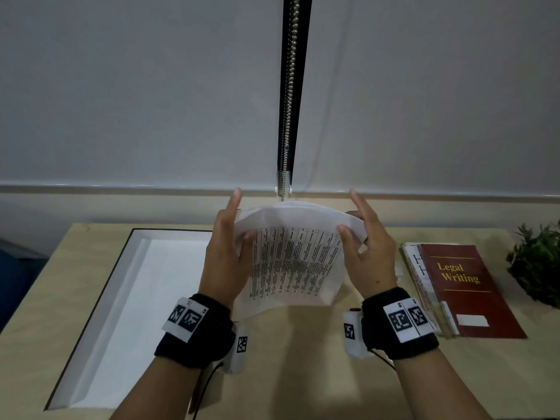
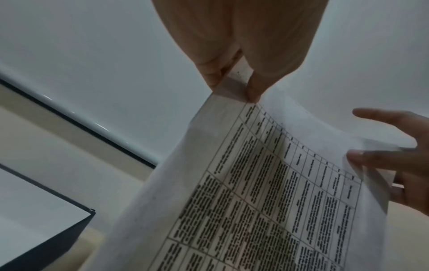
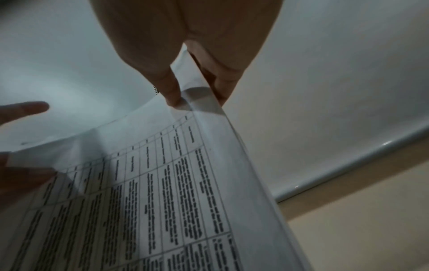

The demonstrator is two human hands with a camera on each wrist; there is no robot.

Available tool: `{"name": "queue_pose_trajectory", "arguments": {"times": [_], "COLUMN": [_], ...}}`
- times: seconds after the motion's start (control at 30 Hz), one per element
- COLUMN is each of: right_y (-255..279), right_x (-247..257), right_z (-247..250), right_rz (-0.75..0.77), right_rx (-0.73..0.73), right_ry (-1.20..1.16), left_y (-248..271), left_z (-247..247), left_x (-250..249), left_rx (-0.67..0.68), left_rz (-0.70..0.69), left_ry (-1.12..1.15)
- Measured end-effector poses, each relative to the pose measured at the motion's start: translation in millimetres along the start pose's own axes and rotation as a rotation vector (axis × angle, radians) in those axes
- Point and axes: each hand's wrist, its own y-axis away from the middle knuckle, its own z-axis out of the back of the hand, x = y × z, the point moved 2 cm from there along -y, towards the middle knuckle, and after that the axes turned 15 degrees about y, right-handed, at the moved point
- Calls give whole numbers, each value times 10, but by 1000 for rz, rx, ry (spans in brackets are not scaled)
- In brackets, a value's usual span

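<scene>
A white sheet of paper (image 1: 291, 262) printed with a table of black text hangs in the air above the wooden desk (image 1: 303, 359), its top part bent over away from me. My left hand (image 1: 227, 253) pinches its upper left corner between thumb and fingers, index finger pointing up. My right hand (image 1: 363, 247) pinches the upper right corner the same way. The left wrist view shows the paper (image 2: 255, 192) held in the pinch of my left hand (image 2: 234, 86). In the right wrist view the paper (image 3: 174, 192) sits in the pinch of my right hand (image 3: 195, 95).
A white tray with a dark rim (image 1: 130, 286) lies on the desk's left side. A red book titled Legal Writing (image 1: 466, 289) tops a small stack on the right, with a green plant (image 1: 536, 262) beyond it. A bead chain (image 1: 288, 95) hangs against the blinds behind.
</scene>
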Motion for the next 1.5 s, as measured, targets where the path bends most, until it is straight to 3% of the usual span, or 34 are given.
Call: {"name": "queue_pose_trajectory", "arguments": {"times": [0.13, 0.43, 0.67, 0.77, 1.0, 1.1, 1.27, 1.5], "right_y": [-22, -45, -18, -30, -238, -172, 127, 259], "right_x": [-55, -77, -109, -107, 175, 263, -6, -571], "right_z": [-41, -71, -108, -223, -41, -11, -301, -519], "right_rz": [133, 102, -331, -391, -181, -163, -431, -663], "right_rx": [-47, -38, 194, 327, 181, 160, 266, 390], "right_ry": [127, 72, -313, -360, -312, -343, -420, -477], "left_y": [-12, 2, -27, -81, -284, -184, 19, -287], "left_z": [17, 56, 32, -17, -4, -22, -126, 179], "left_x": [32, 71, 185, 176, -218, -258, -88, -253], "left_rx": [36, -55, -123, -113, -82, -49, 69, -96], "left_rz": [-57, -98, 25, 46, -146, -134, 31, 69], "left_ry": [-78, -86, 25, 31, -136, -173, -209, 23]}}
